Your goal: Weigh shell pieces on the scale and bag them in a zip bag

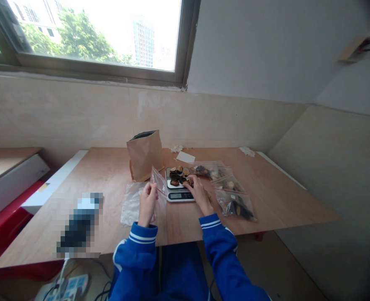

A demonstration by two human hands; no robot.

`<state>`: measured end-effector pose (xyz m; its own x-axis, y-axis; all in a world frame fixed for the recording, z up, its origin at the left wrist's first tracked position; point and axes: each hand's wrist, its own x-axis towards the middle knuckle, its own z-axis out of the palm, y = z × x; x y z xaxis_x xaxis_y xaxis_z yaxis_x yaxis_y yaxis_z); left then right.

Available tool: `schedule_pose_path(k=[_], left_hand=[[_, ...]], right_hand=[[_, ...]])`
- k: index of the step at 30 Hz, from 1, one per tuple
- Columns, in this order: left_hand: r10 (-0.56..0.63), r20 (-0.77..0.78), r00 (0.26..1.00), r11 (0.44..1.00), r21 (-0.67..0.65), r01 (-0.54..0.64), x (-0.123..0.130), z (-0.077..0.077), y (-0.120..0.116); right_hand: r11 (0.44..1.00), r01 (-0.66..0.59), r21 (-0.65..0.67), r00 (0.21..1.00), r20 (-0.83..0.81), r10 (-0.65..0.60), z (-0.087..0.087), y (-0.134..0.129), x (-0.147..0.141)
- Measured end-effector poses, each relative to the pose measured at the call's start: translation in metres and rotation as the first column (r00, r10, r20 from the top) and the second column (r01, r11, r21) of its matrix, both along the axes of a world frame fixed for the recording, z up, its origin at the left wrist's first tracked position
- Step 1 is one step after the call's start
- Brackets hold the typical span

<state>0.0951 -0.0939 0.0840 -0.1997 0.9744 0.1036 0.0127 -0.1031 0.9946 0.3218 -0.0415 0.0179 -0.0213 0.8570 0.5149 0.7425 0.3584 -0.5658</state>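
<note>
My left hand (148,200) is closed in a pinch on the edge of a clear zip-lock bag (160,180), which stands up beside the scale. A small kitchen scale (171,197) with a dark display panel sits in front of me. On its plate lie several dried brown and black slices (174,177), perhaps dried mushroom or herb. Over the plate's right side, my right hand (200,193) has its fingers curled onto some of these slices; its fingertips are partly hidden among them. More flat clear bags (131,205) lie under and beside my left hand.
An upright brown paper bag (145,156) stands behind the scale to the left. Filled zip-lock bags (235,202) lie to the right. A white card (185,157) and crumpled tissue (176,149) are at the back. A pixelated object (80,225) lies near the table's left front edge.
</note>
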Motion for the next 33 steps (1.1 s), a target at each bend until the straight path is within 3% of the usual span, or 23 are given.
schedule_pose_path(k=[5,8,10,13,15,18,22,26,30,33], left_hand=[[-0.003,0.004,1.000,1.000,-0.001,0.003,0.001,-0.003,0.001],[0.001,-0.017,1.000,1.000,0.001,-0.001,0.003,-0.008,0.002],[-0.004,-0.050,0.999,1.000,0.013,0.005,0.005,-0.010,0.002],[-0.021,-0.138,0.990,0.998,0.056,0.029,0.008,-0.011,0.000],[-0.033,-0.190,0.981,0.995,0.086,0.050,0.010,-0.011,-0.002],[-0.031,-0.202,0.979,0.993,0.104,0.053,0.011,-0.010,-0.004],[-0.026,-0.131,0.991,0.992,0.116,0.042,0.009,-0.009,-0.005],[0.008,-0.042,0.999,0.991,0.131,-0.003,0.005,-0.005,-0.007],[0.029,-0.003,1.000,0.991,0.132,-0.028,0.005,-0.003,-0.009],[0.018,-0.007,1.000,0.991,0.130,-0.017,0.006,-0.003,-0.009]], right_hand=[[0.999,-0.032,-0.018,0.981,-0.192,0.028,0.026,-0.008,-0.015],[0.999,-0.032,-0.020,0.894,-0.448,0.020,0.053,-0.014,-0.038],[0.990,-0.136,-0.045,0.800,-0.594,0.083,0.072,-0.018,-0.057],[0.922,-0.356,-0.150,0.703,-0.693,0.159,0.093,-0.021,-0.082],[0.889,-0.405,-0.214,0.718,-0.676,0.165,0.100,-0.022,-0.094],[0.908,-0.332,-0.256,0.828,-0.540,0.151,0.104,-0.024,-0.102],[0.979,-0.160,-0.123,0.926,-0.363,0.105,0.096,-0.017,-0.092],[0.999,0.043,0.012,0.990,-0.136,-0.041,0.062,0.006,-0.067],[0.967,0.134,-0.215,0.982,0.161,-0.100,0.019,0.027,-0.051],[0.950,0.166,-0.266,0.963,0.249,-0.098,0.001,0.036,-0.047]])
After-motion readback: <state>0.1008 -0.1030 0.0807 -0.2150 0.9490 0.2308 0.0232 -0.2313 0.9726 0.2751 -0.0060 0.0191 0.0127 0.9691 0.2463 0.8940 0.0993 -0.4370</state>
